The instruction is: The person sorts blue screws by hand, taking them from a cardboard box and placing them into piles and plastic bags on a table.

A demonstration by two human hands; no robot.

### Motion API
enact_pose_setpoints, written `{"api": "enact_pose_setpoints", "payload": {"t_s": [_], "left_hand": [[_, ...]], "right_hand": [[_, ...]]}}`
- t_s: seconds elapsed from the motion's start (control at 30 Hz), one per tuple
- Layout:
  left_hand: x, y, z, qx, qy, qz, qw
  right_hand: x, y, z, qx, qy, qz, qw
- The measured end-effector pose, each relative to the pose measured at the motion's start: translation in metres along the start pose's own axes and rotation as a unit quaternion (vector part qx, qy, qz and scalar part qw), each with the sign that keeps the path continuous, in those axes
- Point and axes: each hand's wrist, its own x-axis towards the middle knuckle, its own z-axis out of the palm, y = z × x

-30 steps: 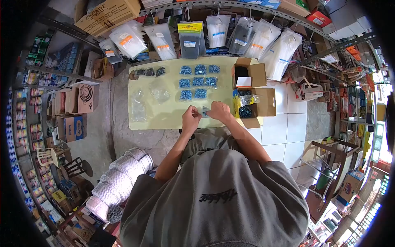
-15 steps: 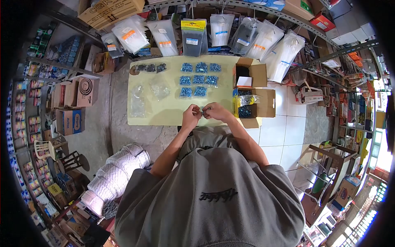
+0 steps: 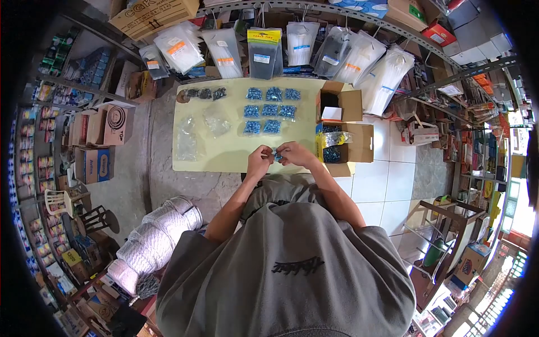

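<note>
Close to the table's near edge, my left hand [image 3: 260,161] and my right hand [image 3: 296,154] meet with fingers pinched together. Between the fingertips a small clear packet of blue pieces [image 3: 276,155] shows in part; most of it is covered by the fingers. Beyond my hands, several filled bags of blue pieces [image 3: 271,110] lie in rows on the pale yellow table [image 3: 230,155]. To the right stands an open cardboard box [image 3: 362,143] with more blue pieces and a yellow-and-clear packet [image 3: 336,137] inside.
Clear plastic bags [image 3: 216,122] lie on the table's left part, below several dark bundles [image 3: 205,93]. Another open box [image 3: 351,102] stands at the back right. Cable tie packs [image 3: 265,59] hang from a rack behind. A large rope roll [image 3: 157,236] sits at lower left.
More blue shows between my fingertips than before, as the fingers have shifted slightly around the packet. Both hands stay at the table's near edge. The bags and boxes remain in place.
</note>
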Motion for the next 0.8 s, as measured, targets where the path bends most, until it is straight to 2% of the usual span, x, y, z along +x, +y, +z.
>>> {"api": "enact_pose_setpoints", "payload": {"t_s": [0.3, 0.4, 0.47, 0.67, 0.8], "left_hand": [[-0.001, 0.005, 0.002, -0.003, 0.003, -0.011, 1.000], [0.000, 0.001, 0.003, -0.004, 0.003, 0.001, 1.000], [0.000, 0.002, 0.003, -0.004, 0.003, 0.001, 1.000], [0.001, 0.000, 0.003, -0.006, 0.003, -0.002, 1.000], [0.003, -0.008, 0.002, 0.003, -0.010, 0.013, 1.000]], "right_hand": [[-0.005, -0.001, -0.002, 0.035, 0.010, -0.027, 0.999], [-0.006, 0.001, -0.004, 0.014, 0.010, -0.045, 0.999], [-0.008, -0.001, -0.004, -0.046, 0.008, -0.078, 0.996], [-0.007, -0.001, -0.005, -0.097, 0.010, -0.077, 0.992], [-0.035, -0.022, -0.016, -0.041, 0.062, -0.113, 0.991]]}}
